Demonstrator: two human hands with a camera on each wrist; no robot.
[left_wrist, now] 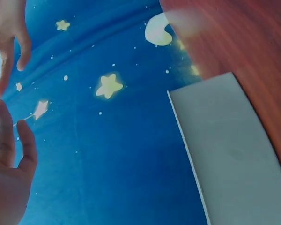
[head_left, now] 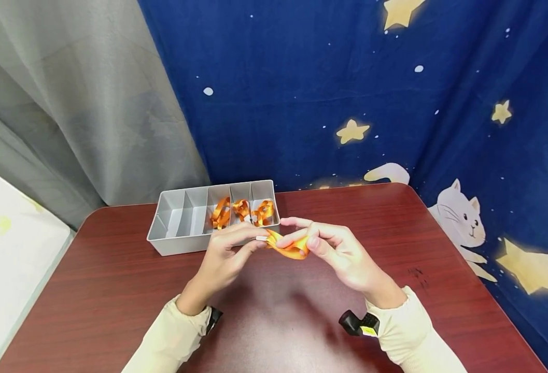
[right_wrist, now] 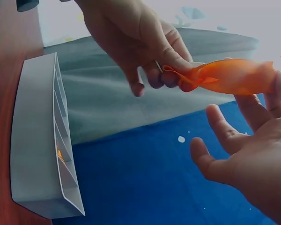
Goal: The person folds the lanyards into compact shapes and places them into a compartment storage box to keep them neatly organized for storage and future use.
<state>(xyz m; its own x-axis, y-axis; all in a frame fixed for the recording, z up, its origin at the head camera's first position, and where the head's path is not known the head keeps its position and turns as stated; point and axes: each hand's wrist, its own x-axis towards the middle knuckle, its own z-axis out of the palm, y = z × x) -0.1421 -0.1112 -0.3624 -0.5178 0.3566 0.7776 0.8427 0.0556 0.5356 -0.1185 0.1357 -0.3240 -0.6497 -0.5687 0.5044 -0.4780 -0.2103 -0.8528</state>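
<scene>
An orange ribbon [head_left: 296,253] is held in the air between both hands, looped and bunched together at its left end. My left hand [head_left: 222,259] pinches that bunched end between thumb and fingers, where a small white piece [head_left: 261,238] shows. At the other end, the fingers and thumb of my right hand [head_left: 348,256] grip the loop. In the right wrist view the ribbon [right_wrist: 239,77] spreads wide between the two hands, with a small fold sticking out past the left fingertips. The left wrist view catches little of the ribbon, at its left edge.
Behind the hands, a grey divided box [head_left: 178,246] stands at the back of the dark red table [head_left: 115,290]. Orange ribbon coils [head_left: 220,213] lie in its three right-hand compartments. A blue star-patterned curtain [head_left: 278,103] and a grey curtain [head_left: 92,103] hang beyond the table.
</scene>
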